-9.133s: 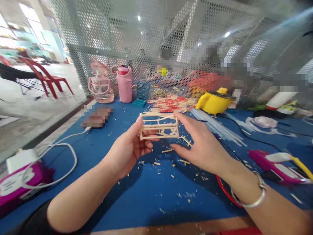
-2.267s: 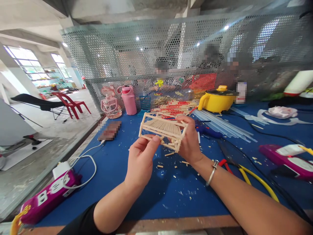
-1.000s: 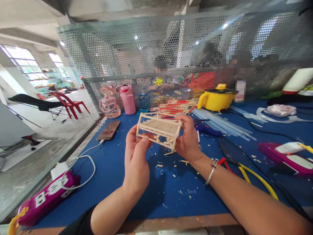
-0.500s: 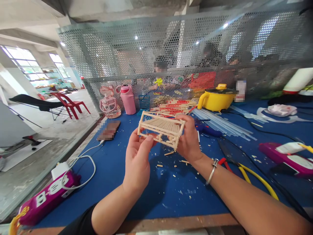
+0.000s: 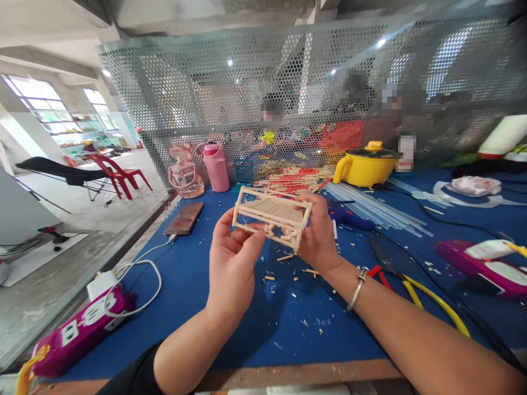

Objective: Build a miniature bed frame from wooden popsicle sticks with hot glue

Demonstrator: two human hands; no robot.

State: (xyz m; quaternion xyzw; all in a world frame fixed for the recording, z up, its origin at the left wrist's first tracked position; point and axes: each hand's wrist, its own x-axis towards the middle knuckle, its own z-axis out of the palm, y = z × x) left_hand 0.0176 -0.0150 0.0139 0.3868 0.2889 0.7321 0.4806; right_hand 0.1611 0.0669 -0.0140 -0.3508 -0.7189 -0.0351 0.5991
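A small frame built of thin wooden sticks (image 5: 274,211) is held up above the blue table, tilted down to the right, with a slatted panel inside it. My left hand (image 5: 234,249) grips its left and lower side, the thumb pressed near the bottom bar. My right hand (image 5: 319,236) is wrapped round its right end, and most of those fingers are hidden behind the frame. A silver bracelet (image 5: 357,289) circles my right wrist. Short stick offcuts (image 5: 285,258) lie on the table below.
Behind the frame lie a pile of sticks (image 5: 296,180), clear glue sticks (image 5: 374,206) and a blue glue gun (image 5: 349,218). Cutting pliers (image 5: 405,280) rest by my right forearm. A yellow pot (image 5: 366,167), pink bottle (image 5: 216,169), phone (image 5: 184,218) and purple power strip (image 5: 84,329) surround the work area.
My left thumb has slid slightly to the right along the lower part of the stick frame. The frame and my right hand stay almost where they were.
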